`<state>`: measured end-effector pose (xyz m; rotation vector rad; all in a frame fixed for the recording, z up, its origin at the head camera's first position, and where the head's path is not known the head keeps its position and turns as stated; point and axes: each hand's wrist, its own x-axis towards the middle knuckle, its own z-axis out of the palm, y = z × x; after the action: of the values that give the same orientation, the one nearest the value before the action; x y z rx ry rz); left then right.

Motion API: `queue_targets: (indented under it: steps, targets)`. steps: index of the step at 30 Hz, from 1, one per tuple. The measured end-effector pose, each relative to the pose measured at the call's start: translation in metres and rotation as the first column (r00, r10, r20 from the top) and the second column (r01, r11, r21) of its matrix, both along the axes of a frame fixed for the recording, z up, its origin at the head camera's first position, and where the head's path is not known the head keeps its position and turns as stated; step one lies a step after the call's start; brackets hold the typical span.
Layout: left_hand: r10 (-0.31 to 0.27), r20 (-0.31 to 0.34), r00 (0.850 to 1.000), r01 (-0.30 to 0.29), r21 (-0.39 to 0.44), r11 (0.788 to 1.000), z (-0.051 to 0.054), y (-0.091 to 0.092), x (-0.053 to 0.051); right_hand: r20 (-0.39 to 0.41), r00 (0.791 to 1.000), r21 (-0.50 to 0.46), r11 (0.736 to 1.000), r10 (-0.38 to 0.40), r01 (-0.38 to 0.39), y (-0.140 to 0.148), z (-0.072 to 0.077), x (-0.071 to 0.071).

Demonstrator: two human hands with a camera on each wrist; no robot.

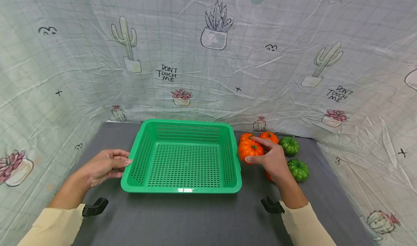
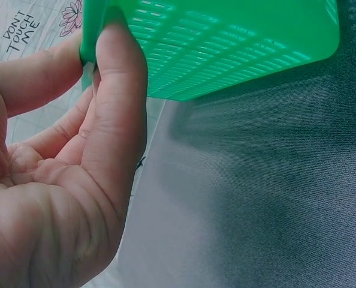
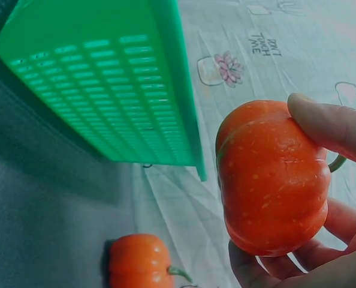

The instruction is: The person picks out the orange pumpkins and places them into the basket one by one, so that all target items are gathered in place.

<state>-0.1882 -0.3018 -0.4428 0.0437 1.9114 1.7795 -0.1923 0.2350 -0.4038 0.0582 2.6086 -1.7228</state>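
A green plastic basket [image 1: 185, 166] with slotted sides sits on the grey cloth. My left hand [image 1: 103, 167] pinches its left rim between thumb and fingers, close up in the left wrist view. To the right of the basket, my right hand [image 1: 273, 159] holds a small orange pumpkin [image 3: 274, 180] between thumb and fingers, lifted off the cloth beside the basket's wall. Another orange pumpkin [image 3: 141, 263] lies on the cloth below it. Behind the hand sits an orange pumpkin [image 1: 269, 136], and a bit of orange shows under the wrist, mostly hidden.
Two green pumpkins [image 1: 298, 170] lie to the right of my right hand, one behind the other. A printed cactus sheet [image 1: 208, 68] hangs around the back and sides of the grey table cloth [image 1: 182, 220].
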Motion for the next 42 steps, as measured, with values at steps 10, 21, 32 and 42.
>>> queue_targets:
  steps: [10, 21, 32, 42]
  targets:
    - [0.004, -0.008, 1.0, -0.004, 0.005, 1.0, -0.001, 0.0, 0.001, 0.026, 0.999, -0.011, 0.999, 0.039, -0.038, -0.006, 0.007, -0.004]
    - [0.018, -0.014, 1.0, -0.018, -0.011, 1.0, 0.0, 0.001, 0.002, 0.046, 0.995, 0.029, 0.995, 0.094, -0.095, -0.014, 0.013, -0.009]
    - [0.024, -0.011, 1.0, -0.024, -0.02, 1.0, -0.001, 0.001, 0.0, 0.044, 0.983, -0.022, 0.984, 0.179, -0.178, -0.019, 0.018, -0.015]
    - [0.022, -0.018, 1.0, -0.022, -0.026, 0.999, -0.002, 0.001, 0.0, 0.043, 0.977, -0.06, 0.976, 0.21, -0.208, -0.029, 0.019, -0.023]
